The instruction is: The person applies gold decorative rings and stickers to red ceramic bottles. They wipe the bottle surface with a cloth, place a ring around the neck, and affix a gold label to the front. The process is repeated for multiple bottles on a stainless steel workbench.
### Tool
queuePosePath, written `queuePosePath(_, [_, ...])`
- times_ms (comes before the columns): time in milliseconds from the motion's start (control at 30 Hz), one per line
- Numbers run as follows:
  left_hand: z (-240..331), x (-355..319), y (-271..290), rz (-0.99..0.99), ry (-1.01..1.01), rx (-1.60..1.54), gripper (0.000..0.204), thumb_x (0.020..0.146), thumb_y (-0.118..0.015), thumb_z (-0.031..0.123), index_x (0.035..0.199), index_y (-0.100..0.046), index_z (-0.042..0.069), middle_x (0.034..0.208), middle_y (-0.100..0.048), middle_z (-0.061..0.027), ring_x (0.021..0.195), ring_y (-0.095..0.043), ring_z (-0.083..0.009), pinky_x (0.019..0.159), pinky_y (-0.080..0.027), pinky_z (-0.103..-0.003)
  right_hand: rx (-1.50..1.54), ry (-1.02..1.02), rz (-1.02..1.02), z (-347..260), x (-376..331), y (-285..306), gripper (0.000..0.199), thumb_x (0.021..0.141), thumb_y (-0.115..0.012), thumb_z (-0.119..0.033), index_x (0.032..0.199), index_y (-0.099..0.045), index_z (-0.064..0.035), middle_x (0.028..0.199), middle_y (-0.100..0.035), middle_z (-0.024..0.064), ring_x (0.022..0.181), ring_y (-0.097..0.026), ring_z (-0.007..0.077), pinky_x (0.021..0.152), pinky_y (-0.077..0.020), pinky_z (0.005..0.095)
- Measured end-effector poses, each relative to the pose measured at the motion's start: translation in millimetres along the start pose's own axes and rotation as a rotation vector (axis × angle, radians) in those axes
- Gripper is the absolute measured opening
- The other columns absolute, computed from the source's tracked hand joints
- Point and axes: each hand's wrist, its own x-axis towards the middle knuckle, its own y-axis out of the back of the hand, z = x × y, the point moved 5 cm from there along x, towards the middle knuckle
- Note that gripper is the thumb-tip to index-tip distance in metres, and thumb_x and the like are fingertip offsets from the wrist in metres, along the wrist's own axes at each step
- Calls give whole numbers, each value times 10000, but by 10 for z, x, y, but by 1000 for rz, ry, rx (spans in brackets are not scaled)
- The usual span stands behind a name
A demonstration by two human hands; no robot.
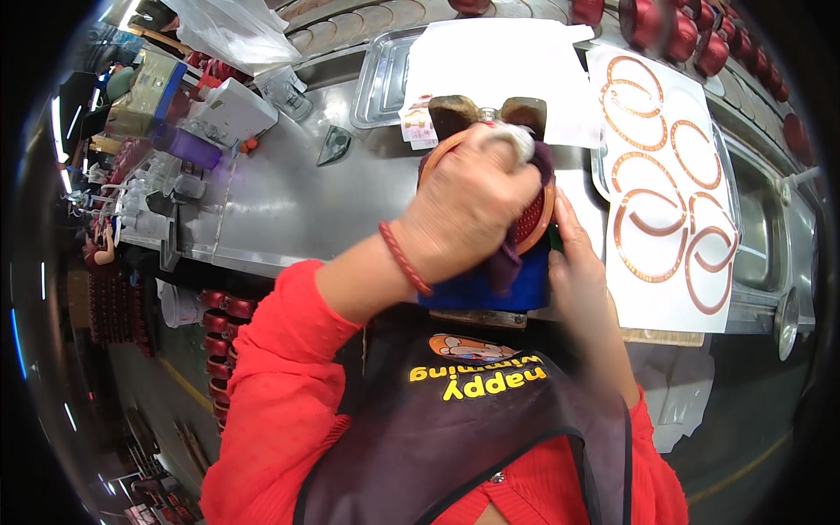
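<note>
In front of me a red pot (530,223) with a textured surface and an orange ring (549,207) around it rests on a blue support (486,286). Two brown handle-like pieces (525,114) stick out at its far side. My left hand (472,201) is closed on a purple cloth (504,266) and bears down over the pot, covering much of it. A white wad (518,140) shows at its fingers. At the right edge of the ring, my right hand (573,241) is closed against the pot's side, partly blurred.
Orange open rings (649,219) lie on a white sheet (669,308) at the right, beside a sink (761,236). Behind the pot are white paper (507,66) and a metal tray (378,83). A purple bottle (185,146) lies farther left; red pots (643,24) line the back.
</note>
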Motion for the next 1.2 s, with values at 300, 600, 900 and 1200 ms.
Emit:
queuePosePath(300, [-144, -213, 145, 38, 155, -22, 111, 821, -684, 57, 933, -678, 63, 910, -625, -166, 976, -637, -387, 858, -551, -446, -14, -55, -56, 84, 49, -42, 738, 817, -475, 164, 1544, -386, 67, 1576, -406, 311, 1453, -437, 436, 1200, -347, 458])
queuePosePath(600, [-234, -225, 296, 109, 224, -78, 81, 848, -703, 56, 929, -700, 61, 880, -626, -174, 871, -639, -381, 774, -545, -455, 8, 54, -1, 4, 22, 0, 740, 816, -479, 166, 1544, -388, 66, 1574, -412, 306, 1468, -420, 431, 1209, -342, 461])
queuePosePath(900, [-35, -327, 283, 22, 171, -96, 121, 825, -703, 33, 944, -709, 55, 884, -639, -173, 890, -651, -374, 810, -556, -443, -19, -31, -29, 1, 9, -2, 729, 828, -495, 143, 1544, -384, 70, 1570, -414, 311, 1456, -434, 433, 1201, -345, 457])
queuePosePath(1200, [40, -333, 139, -6, 131, -146, 116, 810, -679, 55, 925, -699, 60, 873, -639, -161, 871, -644, -363, 770, -548, -427, -33, -16, -35, -38, 23, 7, 732, 827, -493, 139, 1547, -381, 69, 1575, -411, 305, 1459, -427, 435, 1200, -346, 454])
